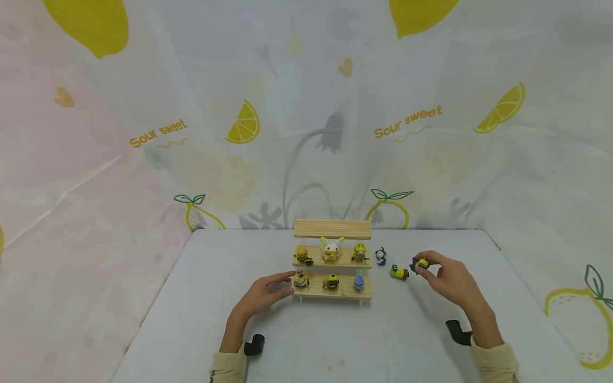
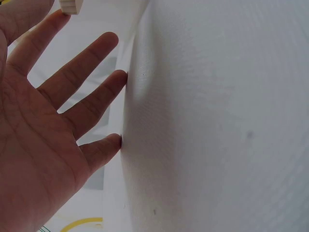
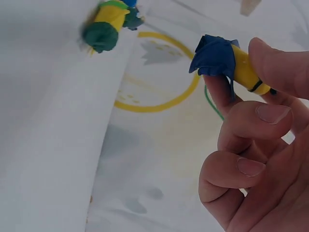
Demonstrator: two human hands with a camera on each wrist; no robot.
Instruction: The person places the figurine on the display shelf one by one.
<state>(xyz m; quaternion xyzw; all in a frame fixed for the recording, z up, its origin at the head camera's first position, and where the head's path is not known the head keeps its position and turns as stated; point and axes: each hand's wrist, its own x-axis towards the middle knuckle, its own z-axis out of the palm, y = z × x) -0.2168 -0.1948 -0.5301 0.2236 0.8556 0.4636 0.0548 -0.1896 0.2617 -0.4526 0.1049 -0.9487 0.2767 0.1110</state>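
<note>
A three-tier wooden display stand [image 1: 332, 230] is on the white table, with small figurines on its middle and lower tiers. My left hand [image 1: 262, 291] is at the stand's left end, fingers straight and spread. In the left wrist view, an index fingertip [image 2: 62, 17] meets the wooden end. Over the table to the right, my right hand [image 1: 452, 279] pinches a small yellow figurine [image 3: 245, 68] with a blue cape-like piece between thumb and fingers. A yellow-and-green figurine [image 1: 399, 273] lies just left of that hand.
A white-and-blue figurine [image 1: 381, 256] stands beside the stand's right side. On the middle tier is a white figurine with yellow horn-like tips [image 1: 331, 248]; a blue-topped figurine [image 1: 358, 282] is on the lower tier. Lemon-printed cloth [image 1: 306, 159] hangs behind the table.
</note>
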